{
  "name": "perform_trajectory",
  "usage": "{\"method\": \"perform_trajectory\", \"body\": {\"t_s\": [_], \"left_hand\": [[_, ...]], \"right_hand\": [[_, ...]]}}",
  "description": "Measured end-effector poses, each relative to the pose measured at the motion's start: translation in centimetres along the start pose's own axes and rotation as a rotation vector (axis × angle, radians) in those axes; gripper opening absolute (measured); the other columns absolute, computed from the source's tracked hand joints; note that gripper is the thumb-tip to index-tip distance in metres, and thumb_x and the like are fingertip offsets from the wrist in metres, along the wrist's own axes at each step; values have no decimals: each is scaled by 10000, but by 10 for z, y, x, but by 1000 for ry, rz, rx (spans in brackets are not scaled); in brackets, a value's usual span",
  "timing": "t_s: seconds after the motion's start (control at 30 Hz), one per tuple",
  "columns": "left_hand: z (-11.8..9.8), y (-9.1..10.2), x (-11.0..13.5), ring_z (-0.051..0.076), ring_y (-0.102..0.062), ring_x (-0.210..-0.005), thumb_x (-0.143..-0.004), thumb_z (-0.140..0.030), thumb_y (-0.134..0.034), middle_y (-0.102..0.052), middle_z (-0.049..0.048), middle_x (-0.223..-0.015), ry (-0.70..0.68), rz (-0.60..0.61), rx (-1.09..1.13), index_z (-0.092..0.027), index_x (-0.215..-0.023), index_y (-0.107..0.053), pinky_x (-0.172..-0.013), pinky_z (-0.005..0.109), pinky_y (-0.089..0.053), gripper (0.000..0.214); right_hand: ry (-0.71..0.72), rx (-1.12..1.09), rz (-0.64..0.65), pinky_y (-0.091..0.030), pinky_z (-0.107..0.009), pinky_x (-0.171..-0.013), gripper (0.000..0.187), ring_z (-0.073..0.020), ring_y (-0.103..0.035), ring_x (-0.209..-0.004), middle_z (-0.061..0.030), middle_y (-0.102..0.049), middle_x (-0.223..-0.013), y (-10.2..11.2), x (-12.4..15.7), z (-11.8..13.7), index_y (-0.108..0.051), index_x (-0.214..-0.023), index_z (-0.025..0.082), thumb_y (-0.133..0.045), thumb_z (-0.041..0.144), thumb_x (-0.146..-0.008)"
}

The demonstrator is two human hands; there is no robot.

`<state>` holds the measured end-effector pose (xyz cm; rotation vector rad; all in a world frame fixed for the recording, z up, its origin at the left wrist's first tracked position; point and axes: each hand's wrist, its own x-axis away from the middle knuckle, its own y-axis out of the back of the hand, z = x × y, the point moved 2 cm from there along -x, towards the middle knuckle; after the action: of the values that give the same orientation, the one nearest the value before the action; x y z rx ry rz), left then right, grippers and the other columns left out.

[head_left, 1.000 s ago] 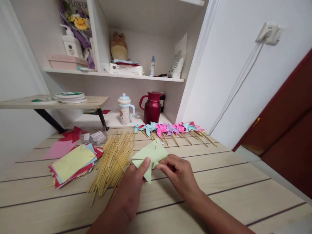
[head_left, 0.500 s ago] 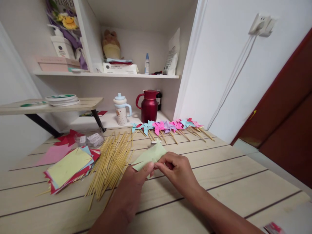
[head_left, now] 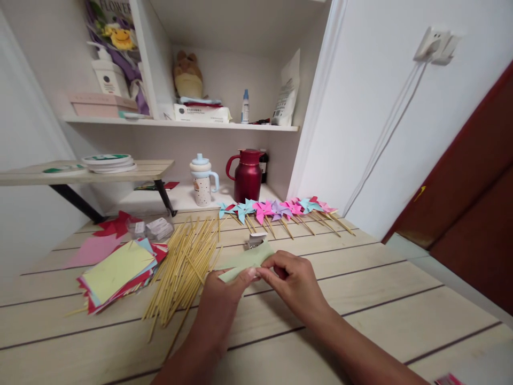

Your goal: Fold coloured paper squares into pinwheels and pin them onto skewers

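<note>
A: Status on the hands?
B: Left hand [head_left: 222, 302] has the light green paper [head_left: 246, 259] pinched, thumb on top. Its other fingers are mostly hidden, can't tell how they sit.
A: Right?
B: Right hand [head_left: 294, 278] nips the same paper at its right end between thumb and index, remaining fingers curled in. Left thumb tip is right beside the right thumb, can't tell if they touch.
A: Where's the paper?
B: Between both hands, just above the table [head_left: 360, 315], tilted and folded over. Outer left part is blurred.
A: Anything behind it?
B: Small box [head_left: 256, 239] right past its far edge, partly covered by it. Contents look dark and shiny, too small to make out.
A: Left side?
B: Loose pile of thin wooden sticks [head_left: 184, 267] near the left hand. Beyond it, a paper stack [head_left: 120, 272], yellow sheet on top, red, pink and blue edges poking out. Pink sheet [head_left: 94, 250] next to that, then a red paper piece [head_left: 116, 224] and a clear container [head_left: 160, 229] with white labels.
A: Far edge?
B: Row of pinwheels [head_left: 276, 209], pink, purple and light blue, sticks toward us. Red jug [head_left: 247, 176] and lidded cup [head_left: 202, 182] stand behind.
</note>
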<state>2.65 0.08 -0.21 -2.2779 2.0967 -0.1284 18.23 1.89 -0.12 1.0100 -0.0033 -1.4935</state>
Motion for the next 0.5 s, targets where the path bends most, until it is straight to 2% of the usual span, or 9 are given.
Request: {"method": "perform_trajectory", "body": {"t_s": [0.07, 0.17, 0.23, 0.3, 0.4, 0.47, 0.5], "left_hand": [[-3, 3, -1, 307, -689, -908, -685, -380, -757, -770, 90, -850, -13, -28, -48, -177, -742, -760, -868, 390, -490, 210], [-5, 13, -6, 292, -698, -829, -701, -342, -719, -767, 96, -805, 5, -147, -151, -158, -720, -749, -798, 379, -503, 187], [-7, 19, -11, 287, -698, -832, -706, -322, -700, -766, 107, -815, 4, -178, -181, -151, -700, -739, -788, 369, -501, 175], [-9, 24, -14, 281, -700, -845, -692, -302, -704, -770, 110, -851, 4, -176, -207, -151, -739, -744, -789, 362, -499, 163], [-10, 25, -16, 273, -701, -859, -674, -303, -721, -776, 93, -902, 13, -71, -274, -162, -869, -758, -781, 346, -493, 244], [-7, 21, -15, 269, -695, -808, -688, -354, -714, -773, 86, -847, 21, 64, -344, -156, -855, -760, -726, 333, -486, 263], [-6, 19, -14, 263, -687, -767, -695, -376, -709, -766, 83, -804, 24, 119, -377, -149, -824, -758, -690, 325, -478, 265]], "right_hand": [[-9, -15, -23, -333, -253, -517, 181, -122, -465, -525, 12, -569, -587, 1, 1, 0, -689, -697, 190, -717, 318, -821], [-10, -64, -80, -333, -259, -502, 135, -122, -416, -510, 39, -481, -565, 5, 2, 2, -703, -797, 199, -715, 331, -819], [16, -95, -127, -374, -265, -526, 150, -132, -440, -552, 28, -493, -643, 9, 2, 3, -700, -930, 212, -703, 324, -831], [50, -125, -169, -450, -288, -618, 303, -154, -517, -678, -14, -553, -833, 12, 1, 4, -647, -1130, 243, -694, 306, -838], [17, -219, -177, -494, -360, -828, 606, -204, -570, -971, -73, -526, -1196, 14, -2, 1, -455, -1379, 313, -700, 308, -825], [-68, -321, -139, -492, -378, -867, 765, -221, -569, -1050, -77, -508, -1276, 12, -5, -2, -359, -1442, 336, -741, 324, -779], [-120, -374, -95, -499, -367, -838, 794, -219, -585, -1021, -70, -542, -1240, 11, -6, -4, -370, -1436, 329, -766, 324, -747]]}}
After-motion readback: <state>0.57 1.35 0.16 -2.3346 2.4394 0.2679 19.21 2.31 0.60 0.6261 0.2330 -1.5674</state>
